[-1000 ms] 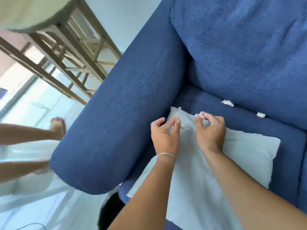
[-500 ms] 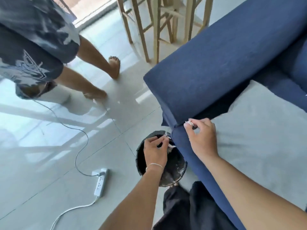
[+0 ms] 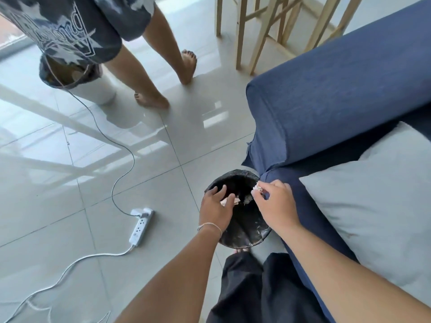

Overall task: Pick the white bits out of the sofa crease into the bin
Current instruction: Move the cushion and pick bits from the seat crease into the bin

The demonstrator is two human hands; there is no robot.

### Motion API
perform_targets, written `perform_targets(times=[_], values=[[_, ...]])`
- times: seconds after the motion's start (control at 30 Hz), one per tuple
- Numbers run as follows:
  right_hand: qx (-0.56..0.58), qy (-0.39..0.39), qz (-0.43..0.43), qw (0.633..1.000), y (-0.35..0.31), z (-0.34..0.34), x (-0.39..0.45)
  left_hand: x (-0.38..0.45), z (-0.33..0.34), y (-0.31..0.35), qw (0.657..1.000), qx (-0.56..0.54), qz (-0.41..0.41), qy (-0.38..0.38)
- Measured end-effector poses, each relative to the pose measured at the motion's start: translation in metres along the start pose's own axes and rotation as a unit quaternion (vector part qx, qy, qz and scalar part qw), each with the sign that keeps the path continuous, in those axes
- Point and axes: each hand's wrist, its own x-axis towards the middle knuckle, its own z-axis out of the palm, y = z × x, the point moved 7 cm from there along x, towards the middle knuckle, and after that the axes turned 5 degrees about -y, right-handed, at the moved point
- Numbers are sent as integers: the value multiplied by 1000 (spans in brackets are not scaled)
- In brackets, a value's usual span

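A round black bin (image 3: 247, 236) stands on the floor against the front corner of the blue sofa (image 3: 338, 94). My left hand (image 3: 215, 207) hovers over the bin's mouth with fingers spread, and a pale scrap (image 3: 229, 201) lies just under its fingertips inside the bin. My right hand (image 3: 276, 205) is at the bin's right rim beside the sofa edge, pinching a small white bit (image 3: 257, 188) between thumb and fingers. The sofa crease is out of view.
A grey-white cushion (image 3: 377, 201) lies on the sofa seat. A person's bare legs (image 3: 151, 73) stand on the glossy tiles to the upper left. A white power strip (image 3: 141, 226) with cables lies left of the bin. Wooden stool legs (image 3: 256, 31) stand behind the sofa arm.
My view swung from the sofa seat to the floor. Both hands travelled from the cushion to the bin. My left hand opened over the bin and dropped its bit; the right still pinches one.
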Motion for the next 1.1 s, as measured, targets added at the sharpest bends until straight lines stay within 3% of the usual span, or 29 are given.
perform_targets(times=[0.27,0.37,0.43,0.57,0.7,0.8,0.93,1.0,1.1], values=[[0,-27,-13,1000,4,8,-5,3,-9,17,999,-25,33,32],[51,-9,-13,999,15,-7,-6,4,-15,41,995,-49,55,64],[97,42,-14,994,24,-31,-5,3,-24,64,988,-75,84,105],[105,257,7,961,58,-113,-7,-10,-36,141,953,-98,220,181],[79,348,85,930,130,-183,-10,-37,-2,226,917,-50,359,167],[27,351,138,926,192,-210,-25,-45,37,255,926,8,334,175],[31,374,204,904,271,-232,-53,-49,73,266,962,-12,191,196],[47,395,251,882,310,-240,-66,-61,99,286,963,-21,200,182],[111,410,344,837,366,-243,-82,-88,166,335,953,-84,275,93]])
